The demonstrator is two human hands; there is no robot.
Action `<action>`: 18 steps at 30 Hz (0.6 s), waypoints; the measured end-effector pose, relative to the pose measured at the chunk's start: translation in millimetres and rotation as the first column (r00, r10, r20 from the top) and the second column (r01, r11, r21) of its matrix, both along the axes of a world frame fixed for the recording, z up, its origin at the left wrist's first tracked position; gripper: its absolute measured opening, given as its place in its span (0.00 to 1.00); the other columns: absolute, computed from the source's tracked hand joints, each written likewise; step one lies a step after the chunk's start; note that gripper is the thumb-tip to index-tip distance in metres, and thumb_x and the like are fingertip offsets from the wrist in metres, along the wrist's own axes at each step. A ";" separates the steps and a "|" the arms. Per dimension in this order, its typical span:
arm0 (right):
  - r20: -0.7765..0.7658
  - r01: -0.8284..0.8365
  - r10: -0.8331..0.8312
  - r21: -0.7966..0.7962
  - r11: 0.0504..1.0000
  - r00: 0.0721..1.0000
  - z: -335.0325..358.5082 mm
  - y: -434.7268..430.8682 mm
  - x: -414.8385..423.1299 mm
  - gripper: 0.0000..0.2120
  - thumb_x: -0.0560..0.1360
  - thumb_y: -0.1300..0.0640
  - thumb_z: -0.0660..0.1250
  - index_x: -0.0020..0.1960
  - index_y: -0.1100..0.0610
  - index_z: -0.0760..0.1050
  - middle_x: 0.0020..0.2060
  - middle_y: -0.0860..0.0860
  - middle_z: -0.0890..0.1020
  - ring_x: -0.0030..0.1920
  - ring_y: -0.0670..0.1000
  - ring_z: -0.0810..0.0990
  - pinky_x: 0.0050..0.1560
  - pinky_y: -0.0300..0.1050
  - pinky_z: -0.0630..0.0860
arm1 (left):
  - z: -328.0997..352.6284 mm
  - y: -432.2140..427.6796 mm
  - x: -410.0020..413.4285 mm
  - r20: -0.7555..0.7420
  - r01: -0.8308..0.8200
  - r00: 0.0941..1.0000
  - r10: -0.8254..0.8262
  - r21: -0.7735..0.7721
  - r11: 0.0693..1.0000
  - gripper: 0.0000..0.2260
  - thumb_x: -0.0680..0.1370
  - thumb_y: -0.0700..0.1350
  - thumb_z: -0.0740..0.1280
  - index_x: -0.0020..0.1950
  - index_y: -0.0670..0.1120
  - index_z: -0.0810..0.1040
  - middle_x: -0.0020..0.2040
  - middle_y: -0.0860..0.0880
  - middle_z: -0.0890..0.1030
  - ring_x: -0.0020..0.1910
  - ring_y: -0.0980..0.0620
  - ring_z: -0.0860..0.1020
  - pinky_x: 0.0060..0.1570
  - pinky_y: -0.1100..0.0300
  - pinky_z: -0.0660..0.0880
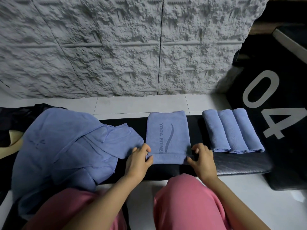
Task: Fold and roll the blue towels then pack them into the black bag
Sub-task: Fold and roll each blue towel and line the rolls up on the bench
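Both hands are on the folded towel [167, 138], dead centre on the black bench [232, 165], its length running toward 12 o'clock and the YOGA FITNESS print facing up. The left hand [137, 161] pinches the near left corner and the right hand [201, 161] pinches the near right corner, fingers curled over a narrow first turn of cloth at the 6 o'clock end. This looks like the opening of a roll.

To do it well, that first turn wants to be tight and level. Both hands should travel together toward 12 o'clock so the roll doesn't cone out on one side. Thumbs tuck under, fingers press down, and the side edges stay lined up.

At 3 o'clock from the towel, three rolled towels [232, 131] lie side by side, touching — that's the standard to match. At 9 o'clock a loose pile of blue towels [63, 146] slumps over the bench end, its edge just beside the left hand, so it's worth not catching it in the roll. Farther out at 10 o'clock lies dark fabric [20, 120] — possibly the black bag, though I cannot tell for sure. By the look of it, packing is not yet begun.
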State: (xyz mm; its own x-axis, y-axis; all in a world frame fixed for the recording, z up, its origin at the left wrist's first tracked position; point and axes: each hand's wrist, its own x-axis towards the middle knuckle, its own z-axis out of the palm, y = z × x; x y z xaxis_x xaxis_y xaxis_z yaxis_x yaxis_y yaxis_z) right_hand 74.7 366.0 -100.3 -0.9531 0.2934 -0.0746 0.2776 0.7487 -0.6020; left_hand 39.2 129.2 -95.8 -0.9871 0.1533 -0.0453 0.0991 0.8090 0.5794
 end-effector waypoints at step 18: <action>-0.027 0.035 -0.043 -0.250 0.968 0.999 -7.8 11.6 7.3 0.18 0.70 0.51 0.74 0.58 0.46 0.76 0.46 0.52 0.77 0.49 0.45 0.75 0.56 0.44 0.73 | -9.2 -4.4 -2.2 0.140 -0.108 0.988 0.070 0.281 0.954 0.14 0.76 0.48 0.68 0.60 0.49 0.72 0.49 0.50 0.78 0.46 0.51 0.77 0.47 0.57 0.75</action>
State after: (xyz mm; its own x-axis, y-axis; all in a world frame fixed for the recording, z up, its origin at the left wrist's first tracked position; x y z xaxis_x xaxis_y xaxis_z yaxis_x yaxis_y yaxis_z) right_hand 82.0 377.6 -108.0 -0.9444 0.3062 -0.1197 0.2811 0.5630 -0.7772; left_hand 37.0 124.8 -105.0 -0.9863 0.0902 -0.1381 -0.0550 0.6094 0.7910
